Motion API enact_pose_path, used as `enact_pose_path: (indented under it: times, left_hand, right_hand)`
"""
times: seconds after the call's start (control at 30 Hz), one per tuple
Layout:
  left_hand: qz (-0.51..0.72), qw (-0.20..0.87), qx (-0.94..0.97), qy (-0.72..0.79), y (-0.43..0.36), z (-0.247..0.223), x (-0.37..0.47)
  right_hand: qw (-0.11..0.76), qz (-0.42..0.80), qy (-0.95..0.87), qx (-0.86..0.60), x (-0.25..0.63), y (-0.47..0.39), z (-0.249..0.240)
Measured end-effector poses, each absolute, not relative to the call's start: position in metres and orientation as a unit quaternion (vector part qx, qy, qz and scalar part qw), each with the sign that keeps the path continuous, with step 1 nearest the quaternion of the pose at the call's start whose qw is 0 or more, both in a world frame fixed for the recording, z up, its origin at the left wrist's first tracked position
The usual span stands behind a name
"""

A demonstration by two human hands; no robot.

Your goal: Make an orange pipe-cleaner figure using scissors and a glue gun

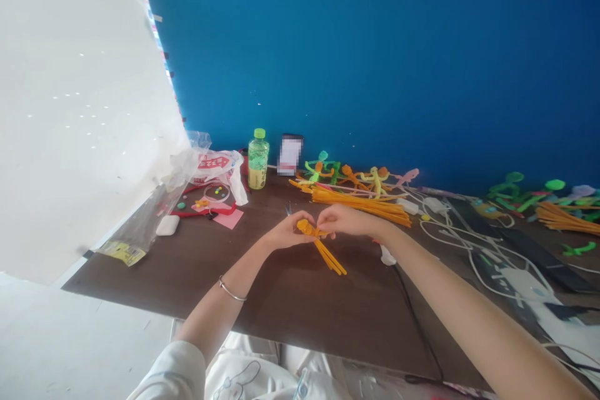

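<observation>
Between my hands, over the dark table, is an orange pipe-cleaner figure [328,256] with a rounded, coiled top and several straight stems hanging down to the right. My left hand [289,231] grips it near the coiled top from the left. From the right, my right hand [335,220] pinches it just below that top, fingertips pressed together. My fingers hide part of the figure's middle. A pair of scissors [288,209] lies just behind my left hand. Farther back rests a bundle of orange pipe cleaners [360,203].
A green-capped bottle [258,159] and a phone [290,155] stand at the back. Finished-looking pipe-cleaner figures [375,181] line the blue wall. Plastic bags [220,165] and a white case [167,225] lie left. White cables [462,237] and a power strip [522,281] spread across the right.
</observation>
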State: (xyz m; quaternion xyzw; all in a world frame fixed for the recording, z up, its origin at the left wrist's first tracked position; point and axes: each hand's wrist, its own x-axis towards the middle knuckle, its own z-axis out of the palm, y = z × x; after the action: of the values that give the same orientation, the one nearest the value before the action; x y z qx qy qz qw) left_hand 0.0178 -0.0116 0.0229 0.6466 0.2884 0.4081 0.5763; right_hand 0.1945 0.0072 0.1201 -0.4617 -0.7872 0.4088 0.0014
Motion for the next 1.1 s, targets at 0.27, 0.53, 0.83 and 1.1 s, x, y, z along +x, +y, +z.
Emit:
enact_pose_path:
  times: [0.27, 0.53, 0.83, 1.1]
  left_hand:
    - [0.379, 0.679, 0.597, 0.197, -0.017, 0.035, 0.014]
    - [0.504, 0.609, 0.517, 0.328, -0.006, 0.017, 0.019]
    - [0.576, 0.501, 0.53, 0.369, 0.0, 0.002, 0.028]
    - [0.572, 0.411, 0.568, 0.426, -0.005, 0.005, 0.027]
  right_hand:
    - [0.0, 0.607, -0.679, -0.412, 0.207, 0.009, 0.11]
    - [0.232, 0.369, -0.699, -0.568, 0.193, -0.017, 0.074]
    - [0.08, 0.015, -0.792, -0.605, 0.172, -0.038, 0.075]
    - [-0.031, -0.094, -0.844, -0.528, 0.163, -0.041, 0.086]
